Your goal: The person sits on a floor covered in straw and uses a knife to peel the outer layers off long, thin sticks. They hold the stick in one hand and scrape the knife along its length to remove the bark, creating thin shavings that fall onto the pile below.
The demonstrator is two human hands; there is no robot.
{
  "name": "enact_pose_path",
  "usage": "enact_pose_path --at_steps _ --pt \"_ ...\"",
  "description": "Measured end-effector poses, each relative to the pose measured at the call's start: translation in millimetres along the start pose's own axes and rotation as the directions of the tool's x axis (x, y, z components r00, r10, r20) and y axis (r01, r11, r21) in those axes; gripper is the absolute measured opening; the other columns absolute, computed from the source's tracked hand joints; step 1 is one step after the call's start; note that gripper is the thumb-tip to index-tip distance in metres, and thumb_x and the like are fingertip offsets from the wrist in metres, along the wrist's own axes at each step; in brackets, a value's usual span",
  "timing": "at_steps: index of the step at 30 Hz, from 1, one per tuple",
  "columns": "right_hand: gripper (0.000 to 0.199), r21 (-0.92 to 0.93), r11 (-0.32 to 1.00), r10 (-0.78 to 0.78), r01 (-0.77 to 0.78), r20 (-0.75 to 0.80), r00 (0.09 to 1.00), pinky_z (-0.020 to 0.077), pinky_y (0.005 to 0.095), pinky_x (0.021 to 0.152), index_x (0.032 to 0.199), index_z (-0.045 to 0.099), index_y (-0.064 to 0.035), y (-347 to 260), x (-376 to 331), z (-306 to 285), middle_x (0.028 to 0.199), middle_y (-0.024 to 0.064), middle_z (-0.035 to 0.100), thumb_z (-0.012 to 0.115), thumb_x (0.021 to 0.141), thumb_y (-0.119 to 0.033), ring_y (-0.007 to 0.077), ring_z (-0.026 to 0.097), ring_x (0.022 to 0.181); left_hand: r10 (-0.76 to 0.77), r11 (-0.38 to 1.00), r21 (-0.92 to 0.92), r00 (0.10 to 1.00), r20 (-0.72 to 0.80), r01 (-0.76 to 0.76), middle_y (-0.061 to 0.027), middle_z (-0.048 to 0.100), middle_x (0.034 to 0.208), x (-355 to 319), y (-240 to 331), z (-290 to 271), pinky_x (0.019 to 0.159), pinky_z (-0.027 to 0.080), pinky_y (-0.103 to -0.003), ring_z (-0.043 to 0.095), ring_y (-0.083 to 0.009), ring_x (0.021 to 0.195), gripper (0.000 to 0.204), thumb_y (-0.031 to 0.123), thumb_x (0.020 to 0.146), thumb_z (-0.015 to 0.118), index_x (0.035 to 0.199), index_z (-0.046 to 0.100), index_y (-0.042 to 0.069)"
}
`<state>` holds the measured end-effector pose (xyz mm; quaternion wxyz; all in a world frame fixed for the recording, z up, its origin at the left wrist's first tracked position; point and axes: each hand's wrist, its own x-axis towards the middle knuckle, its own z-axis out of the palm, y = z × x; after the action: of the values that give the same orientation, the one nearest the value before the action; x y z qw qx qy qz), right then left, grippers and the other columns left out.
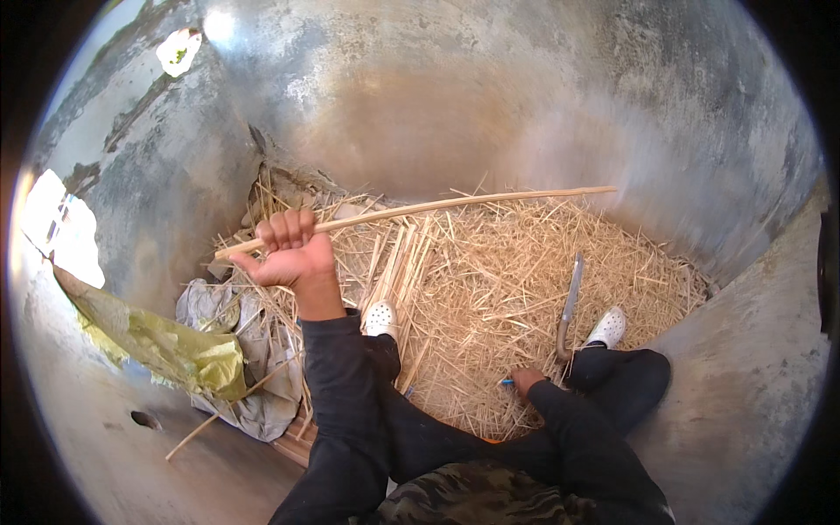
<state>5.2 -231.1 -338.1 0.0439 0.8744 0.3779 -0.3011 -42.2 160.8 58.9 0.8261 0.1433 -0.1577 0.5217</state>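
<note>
Left hand (293, 249) is shut tight in a fist around one end of a long thin stick (455, 204). It holds the stick up over the straw (516, 262), and the stick runs far out to the right, almost level. The far tip hangs free and touches nothing.

Right hand (528, 381) is low and near, down on the straw by the knee. Its fingers look curled, but I cannot tell if they grip anything. A curved blade (570, 302) sticks up from the straw just beside this hand, with its handle end down near the fingers. A small blue thing (506, 381) lies just to the left of the hand; it is too small to make out.

It looks like the person is working on the stick, with the blade as the tool. The step in hand seems to be holding the stick ready. The next move would need the right hand to get a firm hold on the blade handle, and the left hand to keep the stick steady.

Two white shoes (380, 318) rest on the straw. A crumpled sack (219, 311) and a yellow-green sheet (166, 346) lie at the left. Grey walls (490, 96) curve around the straw.
</note>
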Motion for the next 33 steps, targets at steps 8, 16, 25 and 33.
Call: enact_pose_path --at_steps 8,16,25,33 --pt "0.017 0.131 0.987 0.115 -0.098 -0.136 0.984 0.0494 0.0428 0.063 0.085 0.063 -0.0042 -54 -87 -81 0.080 0.0121 0.065 0.067 0.074 -0.017 0.0279 0.064 0.077 -0.071 0.997 -0.022 0.977 0.200 0.077 0.0026 0.019 0.050 -24 19 53 0.047 0.018 -0.027 0.017 -0.0115 0.045 0.065 0.074 0.083 0.028 0.056 0.026 0.015" --pt "0.019 0.769 0.389 0.395 0.508 -0.637 0.662 0.0322 0.0239 0.043 0.079 0.061 -0.0031 -93 -162 -160 0.057 -0.0053 0.046 0.067 0.084 -0.021 0.0030 0.042 0.047 0.118 0.993 -0.033 0.969 0.216 -0.114 0.0037 0.018 0.046 -85 8 82 0.043 0.015 -0.026 0.015 -0.0099 0.042 0.066 0.077 0.081 0.029 0.055 0.023 0.017" --pt "0.024 0.448 -0.472 0.562 0.760 -0.511 0.650 0.0311 0.0224 0.035 0.088 0.060 -0.0005 -127 -158 -270 0.059 -0.0023 0.045 0.062 0.089 -0.024 0.0050 0.036 0.038 -0.090 0.996 -0.016 0.986 -0.142 0.089 -0.0007 0.026 0.052 -193 -36 56 0.051 0.027 -0.028 0.027 -0.0140 0.050 0.067 0.074 0.084 0.025 0.055 0.026 0.014" --pt "0.024 0.467 -0.275 0.550 0.840 -0.640 0.536 0.0333 0.0204 0.035 0.082 0.058 -0.0016 -85 -176 -272 0.061 -0.0001 0.048 0.059 0.091 -0.024 0.0045 0.038 0.038 -0.215 0.869 0.382 0.936 -0.280 0.314 -0.0109 0.054 0.080 -194 35 -61 0.080 0.045 -0.038 0.054 -0.0246 0.079 0.064 0.062 0.090 0.031 0.086 0.055 0.003"
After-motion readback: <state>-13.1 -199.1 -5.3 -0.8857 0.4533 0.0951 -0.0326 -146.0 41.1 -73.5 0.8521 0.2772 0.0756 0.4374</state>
